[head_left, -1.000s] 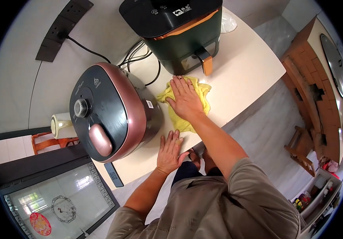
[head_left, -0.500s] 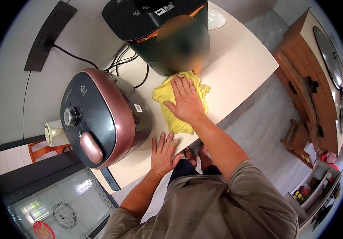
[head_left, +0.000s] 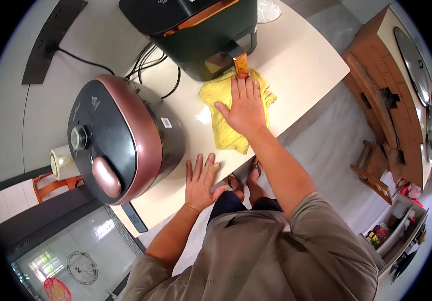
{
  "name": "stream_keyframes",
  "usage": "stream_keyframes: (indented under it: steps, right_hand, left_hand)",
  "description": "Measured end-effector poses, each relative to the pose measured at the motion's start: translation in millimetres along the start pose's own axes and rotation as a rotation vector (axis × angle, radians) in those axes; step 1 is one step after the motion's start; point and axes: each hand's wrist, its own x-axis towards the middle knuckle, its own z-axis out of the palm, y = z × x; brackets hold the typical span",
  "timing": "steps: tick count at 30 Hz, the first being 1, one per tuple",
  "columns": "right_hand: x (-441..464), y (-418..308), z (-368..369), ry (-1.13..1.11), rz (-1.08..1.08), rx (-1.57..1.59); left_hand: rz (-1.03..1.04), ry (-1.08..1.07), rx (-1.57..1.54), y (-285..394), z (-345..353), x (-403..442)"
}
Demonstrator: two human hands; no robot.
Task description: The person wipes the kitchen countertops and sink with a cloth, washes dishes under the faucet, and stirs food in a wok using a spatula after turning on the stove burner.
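Observation:
My right hand [head_left: 245, 106] lies flat with fingers stretched out on a yellow cloth [head_left: 226, 134], pressing it to the cream tabletop [head_left: 306, 65]. Its fingertips reach close to the orange-tipped handle of a dark green air fryer [head_left: 201, 52]. My left hand [head_left: 200, 184] rests at the table's near edge, fingers spread, holding nothing. Just left of it stands a pressure cooker [head_left: 110, 140] with a black lid, a round knob and a pink band.
Black cables [head_left: 145, 62] lie behind the cooker, below a dark socket strip [head_left: 54, 37]. A clear plastic item [head_left: 268, 11] sits beside the air fryer. Across the floor are a brick stove [head_left: 391, 100], a small wooden stool [head_left: 372, 168] and an open drawer [head_left: 395, 226].
My right hand and the yellow cloth have shifted to the right across the table. The view has moved slightly, and the air fryer's handle now shows clearly. My left hand stays at the edge.

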Motion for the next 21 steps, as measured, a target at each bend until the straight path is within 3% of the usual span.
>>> stream_keyframes:
  steps: [14,19,21]
  right_hand:
    - [-56,-50,-4,-0.074,-0.038,0.067]
    - [-98,-87,-23,-0.010,-0.144,0.316]
    - [-115,-93,-31,-0.061,-0.196,0.331]
  left_hand:
    - [-0.004,0.330,-0.365,-11,5,-9]
    - [0.081,0.408,-0.402,-16,7,-8]
    - [0.018,0.483,-0.549,-9,0,-6]
